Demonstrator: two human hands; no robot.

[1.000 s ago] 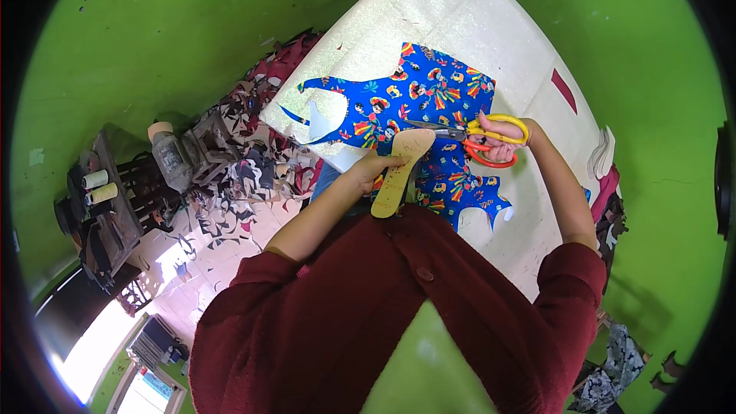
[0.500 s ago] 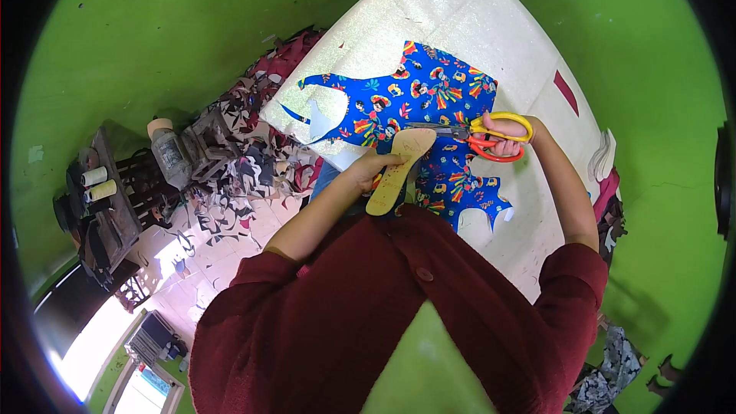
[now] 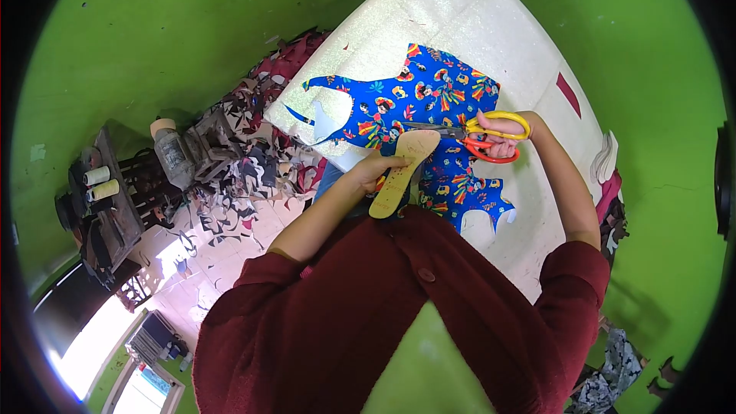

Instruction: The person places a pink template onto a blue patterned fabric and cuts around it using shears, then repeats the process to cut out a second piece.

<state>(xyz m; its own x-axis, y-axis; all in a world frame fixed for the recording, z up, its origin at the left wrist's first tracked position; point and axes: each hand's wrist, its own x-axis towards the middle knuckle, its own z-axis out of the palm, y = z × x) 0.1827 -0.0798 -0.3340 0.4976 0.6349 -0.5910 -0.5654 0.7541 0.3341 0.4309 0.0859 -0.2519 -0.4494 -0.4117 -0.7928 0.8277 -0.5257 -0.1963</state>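
Note:
My left hand [image 3: 374, 169] is closed around a pale yellow, insole-shaped piece [image 3: 404, 172] with red writing on it, held near the table's front edge. Fingers of my right hand [image 3: 502, 138] are wrapped through the loops of scissors [image 3: 494, 123], one yellow and one orange. The scissor blades point left over a blue fabric printed with colourful figures [image 3: 445, 86], just above the tip of the insole-shaped piece. Curved notches are cut from the fabric's left and lower right edges. Whether the blades grip the fabric cannot be made out.
The fabric lies on a glittery white-covered table [image 3: 529, 54]. A dark red scrap [image 3: 568, 94] rests on its right side. Heaped offcuts [image 3: 253, 153] cover the floor at left, near a machine [image 3: 175, 155] and thread spools [image 3: 101, 184]. Green walls [image 3: 184, 23] stand close behind.
The table and its fabric appear slightly lower and further right in view. Both hands keep hold of the same things, with only a small shift of the scissors to the left.

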